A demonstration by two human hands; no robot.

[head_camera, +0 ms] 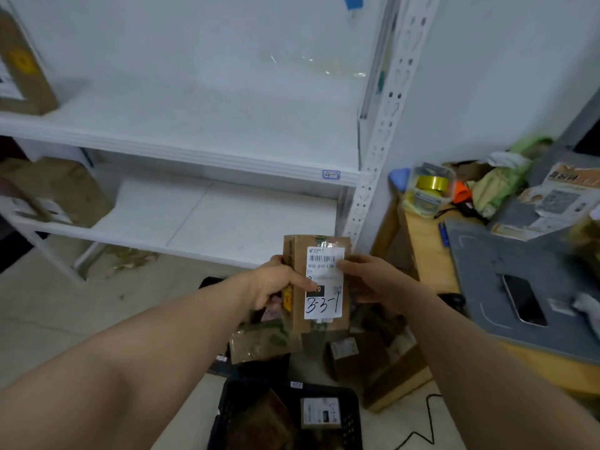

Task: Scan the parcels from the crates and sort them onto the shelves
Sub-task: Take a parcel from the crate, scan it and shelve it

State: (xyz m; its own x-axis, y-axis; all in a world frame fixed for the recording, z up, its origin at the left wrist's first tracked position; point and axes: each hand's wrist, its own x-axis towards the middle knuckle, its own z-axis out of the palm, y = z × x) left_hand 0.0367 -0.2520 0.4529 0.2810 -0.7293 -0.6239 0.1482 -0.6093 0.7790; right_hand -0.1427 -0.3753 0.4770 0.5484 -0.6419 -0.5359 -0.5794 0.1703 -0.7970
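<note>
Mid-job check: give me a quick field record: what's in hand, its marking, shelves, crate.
parcel: small cardboard box, upright, held up
label: handwritten 3-3-1
left hand: grips its left side, thumb on label
right hand: holds its right edge
upper shelf: edge tag starts 4-, brown box far left
crate: black, on floor, parcels inside

Two bare arms, seen from wearer's own viewpoint: left forearm [146,362], right forearm [487,352]. Uncovered from frame edge to fingertips, smooth surface. Left hand [277,282] and right hand [373,280] likewise bare, with fingernail detail lost to blur. Forearms broad near lens through wide-angle distortion, tapering toward wrists. Edges slightly soft on both hands.
</note>
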